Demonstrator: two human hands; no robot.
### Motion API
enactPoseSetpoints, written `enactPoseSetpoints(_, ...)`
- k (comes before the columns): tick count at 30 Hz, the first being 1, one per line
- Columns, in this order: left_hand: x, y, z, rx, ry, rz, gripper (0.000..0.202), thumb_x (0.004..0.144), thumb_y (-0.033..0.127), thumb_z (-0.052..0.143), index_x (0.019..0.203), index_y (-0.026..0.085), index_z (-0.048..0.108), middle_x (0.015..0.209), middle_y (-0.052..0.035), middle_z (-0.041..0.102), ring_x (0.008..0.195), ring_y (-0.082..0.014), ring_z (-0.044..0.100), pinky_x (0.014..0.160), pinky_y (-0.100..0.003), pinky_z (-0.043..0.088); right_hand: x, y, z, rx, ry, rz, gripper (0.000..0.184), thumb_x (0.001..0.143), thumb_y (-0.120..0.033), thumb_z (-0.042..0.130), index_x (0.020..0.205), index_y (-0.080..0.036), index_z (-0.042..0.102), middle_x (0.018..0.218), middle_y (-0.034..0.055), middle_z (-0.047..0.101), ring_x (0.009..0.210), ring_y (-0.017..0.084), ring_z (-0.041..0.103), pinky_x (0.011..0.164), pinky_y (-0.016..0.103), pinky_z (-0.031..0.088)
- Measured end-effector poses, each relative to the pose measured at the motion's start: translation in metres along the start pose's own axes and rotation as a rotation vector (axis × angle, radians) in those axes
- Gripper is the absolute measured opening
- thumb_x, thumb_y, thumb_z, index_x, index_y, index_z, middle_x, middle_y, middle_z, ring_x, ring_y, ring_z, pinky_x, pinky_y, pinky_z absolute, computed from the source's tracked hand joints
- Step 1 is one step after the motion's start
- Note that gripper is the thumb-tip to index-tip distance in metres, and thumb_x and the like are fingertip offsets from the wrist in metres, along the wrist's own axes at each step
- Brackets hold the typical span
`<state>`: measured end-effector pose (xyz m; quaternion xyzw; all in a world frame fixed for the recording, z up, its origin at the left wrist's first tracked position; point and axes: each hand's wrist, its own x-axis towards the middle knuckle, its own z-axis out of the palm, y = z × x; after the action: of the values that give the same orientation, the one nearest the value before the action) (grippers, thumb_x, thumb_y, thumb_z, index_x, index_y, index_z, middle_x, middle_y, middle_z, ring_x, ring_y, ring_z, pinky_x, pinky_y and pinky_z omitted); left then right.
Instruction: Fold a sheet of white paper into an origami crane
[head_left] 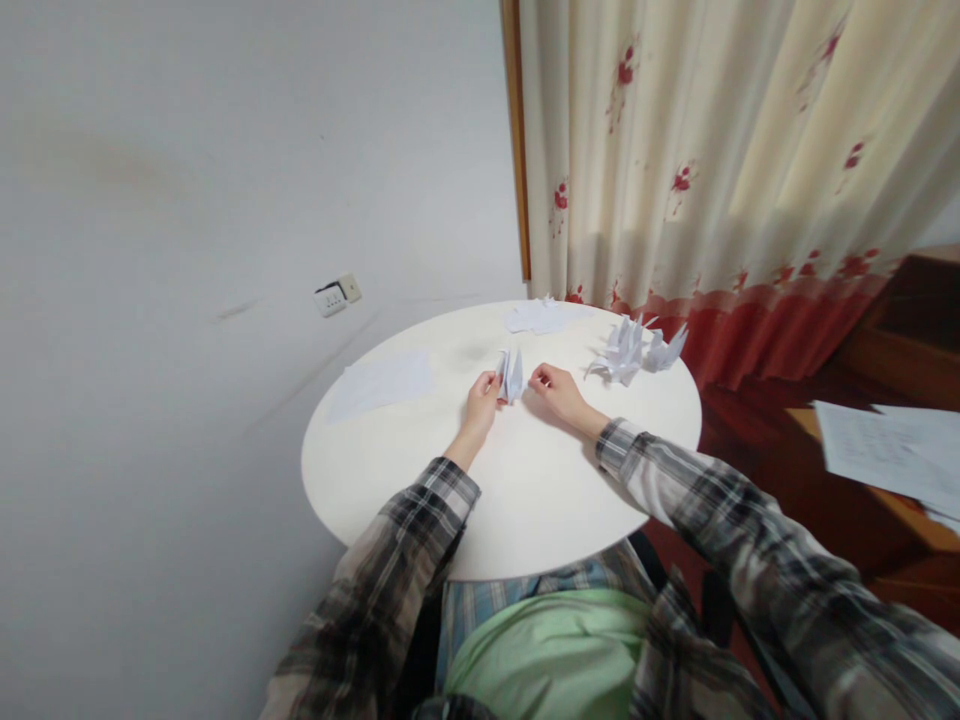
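A folded white paper crane (511,378), its points standing upward, is above the middle of the round table. My left hand (484,395) grips its left side between thumb and fingers. Just to the right of the crane is my right hand (555,388), with the fingers curled together in a pinch. Its fingertips are very close to the paper's right edge; whether they touch it or hold anything, I cannot tell. Several finished-looking paper cranes (626,352) lie bunched together on the table, beyond my right hand.
The white round table (390,470) stands against the wall. On it are a flat paper sheet (382,383) at the left and more papers (541,316) at the far edge. Printed sheets (885,450) rest on wooden furniture to the right. A flowered curtain (675,150) hangs behind.
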<state>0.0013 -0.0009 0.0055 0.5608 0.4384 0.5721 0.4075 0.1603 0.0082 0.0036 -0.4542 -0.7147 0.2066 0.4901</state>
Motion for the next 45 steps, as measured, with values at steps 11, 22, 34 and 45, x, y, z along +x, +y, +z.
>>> enactPoseSetpoints(11,0.0006,-0.0011,-0.0001,-0.003,0.002,0.002,0.024,0.076,0.042,0.054,0.075,0.018,0.051,0.069,0.0018,0.055,0.055,-0.0072,0.052,0.050,-0.020,0.040,0.0000,0.0009,0.0002,-0.012,0.008,-0.014,0.008,0.075,-0.020,0.050,0.070,-0.017,0.055,0.066,-0.0010,0.057,0.063,0.011,0.047,0.064,0.024,0.035)
enactPoseSetpoints(22,0.0011,-0.0022,-0.0011,0.016,0.008,-0.005,0.024,0.076,0.042,0.053,0.075,0.018,0.051,0.068,0.0022,0.054,0.054,-0.0070,0.052,0.050,-0.019,0.039,0.0004,0.0030,0.0009,-0.025,0.002,-0.039,0.008,0.076,-0.022,0.050,0.071,-0.017,0.055,0.067,-0.0004,0.056,0.064,0.012,0.048,0.064,0.024,0.035)
enactPoseSetpoints(34,-0.0017,0.0018,-0.0005,0.017,0.024,-0.006,0.023,0.077,0.040,0.055,0.073,0.018,0.051,0.069,0.0017,0.056,0.057,-0.0073,0.053,0.052,-0.019,0.042,-0.0001,0.0013,0.0010,-0.031,-0.001,-0.033,0.009,0.077,-0.022,0.050,0.071,-0.016,0.055,0.068,-0.0003,0.057,0.064,0.011,0.048,0.064,0.024,0.035)
enactPoseSetpoints(45,-0.0021,0.0009,-0.0005,0.025,0.026,-0.007,0.028,0.075,0.045,0.056,0.075,0.018,0.053,0.071,0.0009,0.056,0.058,-0.0077,0.053,0.052,-0.019,0.042,-0.0003,0.0009,0.0003,-0.053,-0.003,-0.042,0.010,0.077,-0.022,0.050,0.071,-0.017,0.056,0.068,-0.0001,0.058,0.064,0.011,0.048,0.064,0.024,0.036)
